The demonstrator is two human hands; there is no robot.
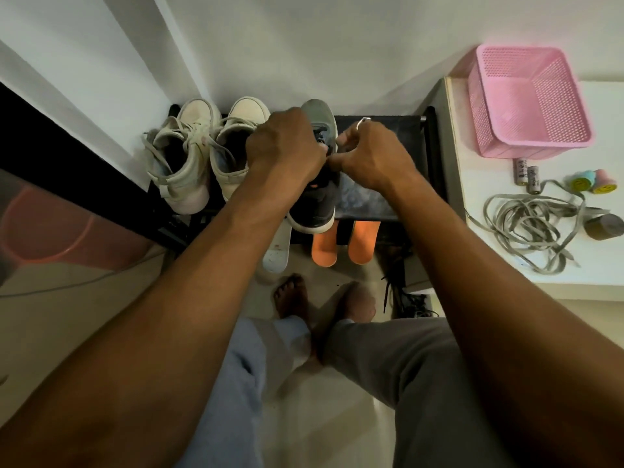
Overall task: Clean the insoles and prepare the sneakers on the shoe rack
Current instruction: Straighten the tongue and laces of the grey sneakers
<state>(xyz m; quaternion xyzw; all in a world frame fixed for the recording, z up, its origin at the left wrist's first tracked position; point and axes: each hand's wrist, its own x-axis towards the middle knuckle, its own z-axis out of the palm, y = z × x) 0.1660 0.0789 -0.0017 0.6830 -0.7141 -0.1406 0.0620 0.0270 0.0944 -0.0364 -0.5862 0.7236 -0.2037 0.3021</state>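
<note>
- On the top shelf of the black fabric shoe rack (381, 197), I see three sneakers lined up toward the left end, toes to the wall.
- The white side table (489, 184) just right of the rack carries a pink perforated plastic basket (530, 103), a tangle of flat grey laces (530, 224) and two small batteries (521, 170).
- A pair of cream high-top sneakers (189, 153) stands leftmost, its laces loose.
- The grey-and-black mesh sneaker (314, 204) sits just right of that pair, its heel at the shelf's front edge.
- My view of its lacing is blocked by both hands. The left hand (283, 146) curls down over the tongue, fingertips hidden. The right hand (371, 153) pinches thumb to forefinger at the lacing's right side.
- Two orange foam insoles (325, 246) and one white insole (277, 248) poke out below the shelf's front edge. The left forearm crosses the white one's upper end.
</note>
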